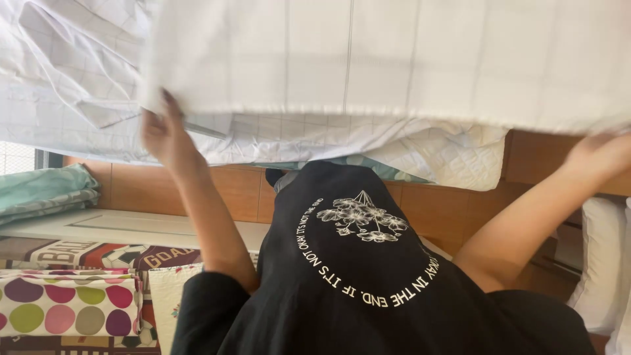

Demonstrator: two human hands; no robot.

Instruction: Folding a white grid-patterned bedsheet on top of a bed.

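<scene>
Across the top of the frame hangs a white sheet (394,59) with a faint grid of thin lines, stretched wide between the person's two raised hands. At the left of the frame the left hand (163,135) grips the sheet's lower edge, fingers curled up behind the cloth and the thumb in front, pinching the fabric; the hand is blurred, so the exact hold of each finger cannot be told. At the far right edge the right hand (601,154) reaches up to the same lower edge, and its fingers seem tucked under the cloth, though blur and the frame edge hide whether they are closed on it. Behind the held sheet, in the upper left of the frame, more white cloth of the same grid pattern (72,79) lies bunched, and below the sheet's middle a white quilted layer (434,158) sags down in front of a brown wooden panel (230,190). Filling the lower middle of the frame is the person's black shirt (355,283) with a white flower print and a ring of lettering. At the left, folded pale green cloth (46,190) rests on a light surface (131,227), and at the lower left lies a folded cloth with coloured dots (66,306). At the lower right a white pillow (601,263) shows.
</scene>
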